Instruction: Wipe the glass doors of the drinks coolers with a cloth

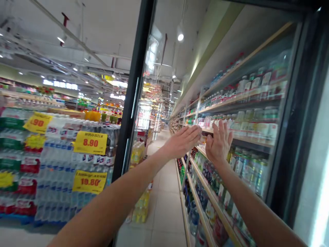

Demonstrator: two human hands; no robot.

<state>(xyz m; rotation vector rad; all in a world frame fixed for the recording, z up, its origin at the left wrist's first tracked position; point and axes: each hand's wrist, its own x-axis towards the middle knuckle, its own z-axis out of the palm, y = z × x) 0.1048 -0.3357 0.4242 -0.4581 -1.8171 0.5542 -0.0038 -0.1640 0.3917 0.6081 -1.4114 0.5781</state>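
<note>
My left hand (183,141) reaches out at the middle of the view, fingers stretched and held together, holding nothing. Beside it, slightly to the right, my right hand (218,142) is raised with its fingers apart, also bare. A small gap separates the two hands. Both are in front of a tall glass door with a black frame (132,85); whether either palm touches the glass I cannot tell. Shelves with rows of bottles (257,120) show behind my right hand, through or mirrored in the pane.
Stacked packs of bottled water (55,178) stand on the left, with yellow price signs (90,142) on them. A pale tiled aisle floor (164,206) runs away ahead. A bright strip light (321,206) glows at the far right edge.
</note>
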